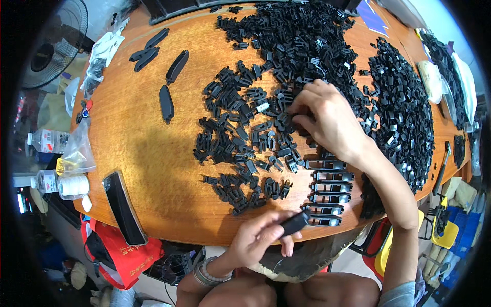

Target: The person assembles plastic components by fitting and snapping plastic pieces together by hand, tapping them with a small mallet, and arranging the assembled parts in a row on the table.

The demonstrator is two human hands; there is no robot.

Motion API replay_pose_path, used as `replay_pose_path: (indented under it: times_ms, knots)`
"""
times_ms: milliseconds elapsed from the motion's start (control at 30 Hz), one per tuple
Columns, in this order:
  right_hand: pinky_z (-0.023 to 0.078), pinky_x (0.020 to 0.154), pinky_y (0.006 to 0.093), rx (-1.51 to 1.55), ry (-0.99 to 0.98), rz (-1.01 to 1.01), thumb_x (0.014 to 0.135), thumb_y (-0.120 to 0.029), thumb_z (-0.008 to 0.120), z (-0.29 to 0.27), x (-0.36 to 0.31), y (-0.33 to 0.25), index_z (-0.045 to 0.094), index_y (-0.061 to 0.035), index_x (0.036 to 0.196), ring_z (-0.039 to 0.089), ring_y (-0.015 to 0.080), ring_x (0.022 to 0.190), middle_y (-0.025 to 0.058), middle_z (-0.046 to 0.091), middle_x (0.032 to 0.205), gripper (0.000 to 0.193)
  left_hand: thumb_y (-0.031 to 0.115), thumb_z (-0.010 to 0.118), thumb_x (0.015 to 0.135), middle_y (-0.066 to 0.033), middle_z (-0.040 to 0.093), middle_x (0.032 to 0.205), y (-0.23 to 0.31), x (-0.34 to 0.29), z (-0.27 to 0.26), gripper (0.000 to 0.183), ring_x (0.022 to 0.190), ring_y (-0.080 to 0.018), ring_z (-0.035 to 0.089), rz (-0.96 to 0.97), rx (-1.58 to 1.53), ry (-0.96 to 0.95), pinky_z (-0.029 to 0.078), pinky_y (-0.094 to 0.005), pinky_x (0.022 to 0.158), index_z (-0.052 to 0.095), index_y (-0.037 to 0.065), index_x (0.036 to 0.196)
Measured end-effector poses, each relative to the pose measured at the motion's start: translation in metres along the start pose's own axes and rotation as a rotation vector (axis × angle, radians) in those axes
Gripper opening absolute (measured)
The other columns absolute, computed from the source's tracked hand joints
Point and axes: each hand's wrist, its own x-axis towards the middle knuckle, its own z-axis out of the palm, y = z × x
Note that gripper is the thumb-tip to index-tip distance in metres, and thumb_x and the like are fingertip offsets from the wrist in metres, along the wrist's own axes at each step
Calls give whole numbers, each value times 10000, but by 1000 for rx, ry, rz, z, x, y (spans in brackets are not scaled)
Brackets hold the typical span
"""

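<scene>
Near the table's front edge, my left hand (258,236) pinches a black elongated plastic part (295,224) between thumb and fingers. My right hand (327,115) reaches over the heap, fingers curled down among small black plastic clips (284,97); anything between its fingertips is hidden. Loose clips (222,143) lie scattered left of that hand. Below its wrist, several black long parts (331,197) stand side by side in a column. Farther left rest finished-looking black oblong pieces (177,66), with another oblong piece (166,104) just nearer to me.
A dense pile of small black parts (401,123) covers the table's right side. A phone (124,207) lies at the front left. Plastic bags (79,148), bottles (48,140) and a fan (53,43) line the left. A red bag (120,256) hangs below the edge.
</scene>
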Motion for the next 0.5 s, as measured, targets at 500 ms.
replay_pose_path:
  times_ms: [500]
  knots:
    - [474,494,287,379,403,110,722,67,705,-3,-112,-88,577,24,844,590,224,575,126,616,736,181,295,277,1036,-197,551,993,-3,6,21,533,728,-255,628,-100,-277,165,537,-362,650,194,-43,1439]
